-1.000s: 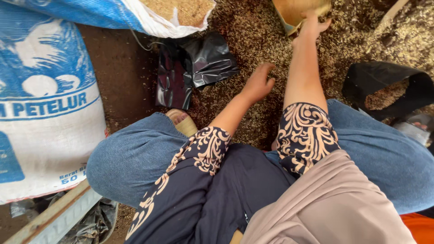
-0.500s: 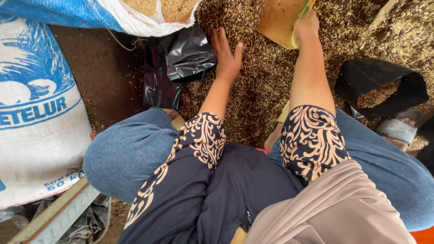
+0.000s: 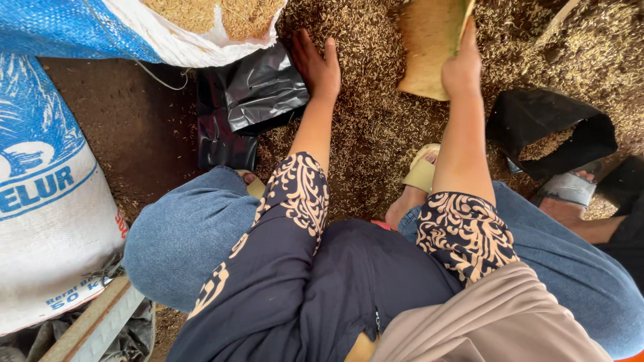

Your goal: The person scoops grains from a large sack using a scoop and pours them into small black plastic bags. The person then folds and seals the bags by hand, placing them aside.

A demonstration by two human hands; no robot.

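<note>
On the floor, my left hand (image 3: 316,67) lies flat with open fingers on the grain (image 3: 376,127), pushing it, while my right hand (image 3: 461,67) grips the tilted scoop (image 3: 429,47).

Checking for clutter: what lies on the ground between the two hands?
Only loose grain between the left hand and right hand, head view.

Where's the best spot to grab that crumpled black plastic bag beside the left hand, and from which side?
Probably the raised, crumpled fold at the top of the black plastic bag, pinched from the grain side, where the left hand lies flat on the spread grain at the bag's edge. The folds stand up there, giving something to pinch; the lower part lies flat on the ground, and a white sack crowds the far side.
</note>
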